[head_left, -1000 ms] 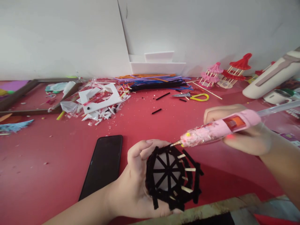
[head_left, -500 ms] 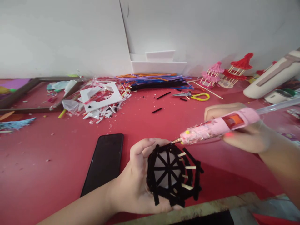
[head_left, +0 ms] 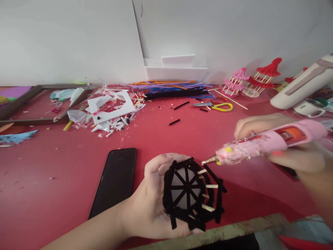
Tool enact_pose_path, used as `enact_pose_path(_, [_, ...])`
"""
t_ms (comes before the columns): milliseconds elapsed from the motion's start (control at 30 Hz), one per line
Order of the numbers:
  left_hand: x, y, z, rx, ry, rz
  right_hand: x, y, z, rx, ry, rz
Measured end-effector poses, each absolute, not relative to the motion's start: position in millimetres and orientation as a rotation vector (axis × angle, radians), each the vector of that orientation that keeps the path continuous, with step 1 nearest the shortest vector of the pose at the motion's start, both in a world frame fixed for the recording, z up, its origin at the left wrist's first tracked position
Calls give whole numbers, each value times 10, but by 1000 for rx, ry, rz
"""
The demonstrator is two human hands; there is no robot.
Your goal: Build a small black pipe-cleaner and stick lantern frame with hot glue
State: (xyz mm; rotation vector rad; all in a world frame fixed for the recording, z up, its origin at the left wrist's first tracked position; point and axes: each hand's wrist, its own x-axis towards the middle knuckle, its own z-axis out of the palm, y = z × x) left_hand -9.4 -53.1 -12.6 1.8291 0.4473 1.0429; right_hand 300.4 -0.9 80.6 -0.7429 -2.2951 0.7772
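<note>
Black frame: I see the round black frame [head_left: 186, 188] held above the near part of the red desk [head_left: 78, 166], its spoked face towards my camera.
Left hand: My left hand [head_left: 153, 194] is clamped around the frame's left side, fingers along the upper rim and thumb side below. Squeezing harder could, I judge, bend the thin ring or pop a joint loose.
Right hand: My right hand [head_left: 307, 158] is wrapped round the pink glue gun [head_left: 262, 144], well apart from the left. It is partly blurred, so I can't read the trigger finger.
Nozzle: The metal nozzle [head_left: 212, 160] points at the frame's upper right edge; I cannot tell whether it touches. If hot, a slip leftward could burn my left fingertips on the rim, the closest skin to it.
Outer strip: The outer black strip [head_left: 212, 172] angles away from the ring beside the nozzle. A nudge from the tip could knock it askew, or a stray drip could land on it.
Pale sticks: The pale sticks [head_left: 211, 186] bridge the gap on the right; sideways pressure might lever them out of their joints.
Phone: The dark phone [head_left: 113, 182] lies beside my left forearm, where an elbow shift could push it.
</note>
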Motion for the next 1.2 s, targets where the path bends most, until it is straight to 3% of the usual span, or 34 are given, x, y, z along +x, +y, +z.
enact_pose_path(1200, [-102, -495, -110, 1900, 427, 1032, 3134, -54, 749, -769, -2381, 741])
